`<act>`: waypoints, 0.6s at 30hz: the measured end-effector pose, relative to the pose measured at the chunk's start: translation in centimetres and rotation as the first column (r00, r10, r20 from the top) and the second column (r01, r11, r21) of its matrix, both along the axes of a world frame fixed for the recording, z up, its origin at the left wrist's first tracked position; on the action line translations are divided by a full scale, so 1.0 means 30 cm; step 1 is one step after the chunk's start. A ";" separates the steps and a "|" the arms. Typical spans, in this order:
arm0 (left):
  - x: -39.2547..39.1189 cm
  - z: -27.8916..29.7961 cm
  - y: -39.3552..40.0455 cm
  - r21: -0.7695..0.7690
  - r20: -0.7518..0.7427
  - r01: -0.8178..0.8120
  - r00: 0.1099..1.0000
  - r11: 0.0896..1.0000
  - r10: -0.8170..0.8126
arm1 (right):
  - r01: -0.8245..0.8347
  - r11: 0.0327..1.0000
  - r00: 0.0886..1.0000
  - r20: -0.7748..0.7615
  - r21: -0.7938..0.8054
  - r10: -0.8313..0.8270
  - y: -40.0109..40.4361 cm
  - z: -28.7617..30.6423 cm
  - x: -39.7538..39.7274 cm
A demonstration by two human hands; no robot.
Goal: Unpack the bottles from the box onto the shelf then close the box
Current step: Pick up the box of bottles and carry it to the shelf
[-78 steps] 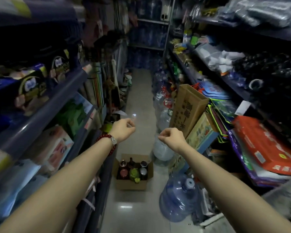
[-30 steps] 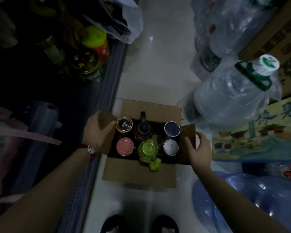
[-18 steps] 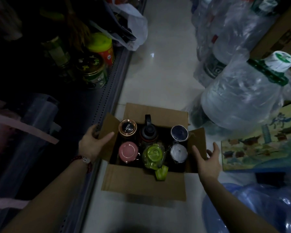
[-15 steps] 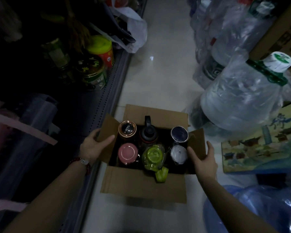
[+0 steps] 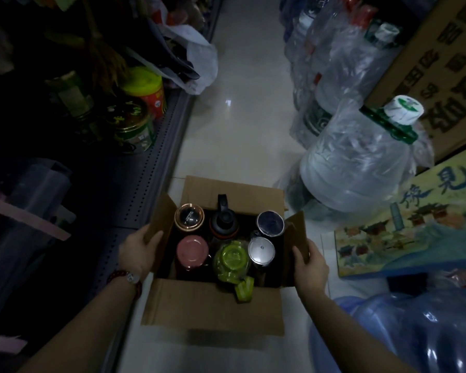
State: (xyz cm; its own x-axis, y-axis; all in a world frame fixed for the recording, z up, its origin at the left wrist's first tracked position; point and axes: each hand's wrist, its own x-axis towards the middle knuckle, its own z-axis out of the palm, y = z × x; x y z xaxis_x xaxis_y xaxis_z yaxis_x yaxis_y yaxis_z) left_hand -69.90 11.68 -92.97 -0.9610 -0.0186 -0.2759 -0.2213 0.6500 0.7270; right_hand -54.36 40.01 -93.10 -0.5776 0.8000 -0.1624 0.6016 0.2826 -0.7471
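Open box of bottles sits gripped between both hands.

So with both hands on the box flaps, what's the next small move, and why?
Probably free one hand, say the left hand, and lift the pink-lidded bottle nearest the shelf. The box is already open, six bottles still stand inside, and both hands only grip side flaps.

Right: wrapped water jug, printed carton, painted board. Far left: yellow-lidded jar, tin.
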 end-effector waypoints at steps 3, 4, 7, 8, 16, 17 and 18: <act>0.019 0.041 -0.003 0.000 0.021 0.003 1.000 1.000 -0.003 | 0.004 0.999 1.000 0.009 -0.035 -0.004 -0.008 0.063 0.029; 0.027 0.063 -0.003 0.000 0.033 0.004 0.999 1.000 -0.004 | 0.009 0.999 1.000 0.018 -0.034 -0.008 -0.009 0.089 0.041; 0.055 0.159 -0.002 0.030 0.071 -0.025 0.997 0.999 0.023 | 0.045 0.998 0.998 0.053 -0.040 -0.042 -0.001 0.181 0.068; 0.064 0.197 -0.003 0.035 0.079 -0.033 0.996 0.999 0.030 | 0.054 0.998 0.996 0.069 -0.041 -0.051 0.001 0.222 0.075; 0.075 0.690 0.032 0.007 0.078 -0.014 0.997 1.000 0.014 | 0.047 0.998 0.995 0.095 -0.038 -0.043 0.043 0.732 0.098; 0.072 0.769 0.042 -0.001 0.071 -0.013 0.997 1.000 0.013 | 0.052 0.998 0.994 0.093 -0.045 -0.048 0.052 0.810 0.096; 0.064 0.844 0.051 -0.005 0.058 -0.011 0.998 1.000 0.012 | 0.056 0.997 0.995 0.087 -0.055 -0.051 0.060 0.889 0.095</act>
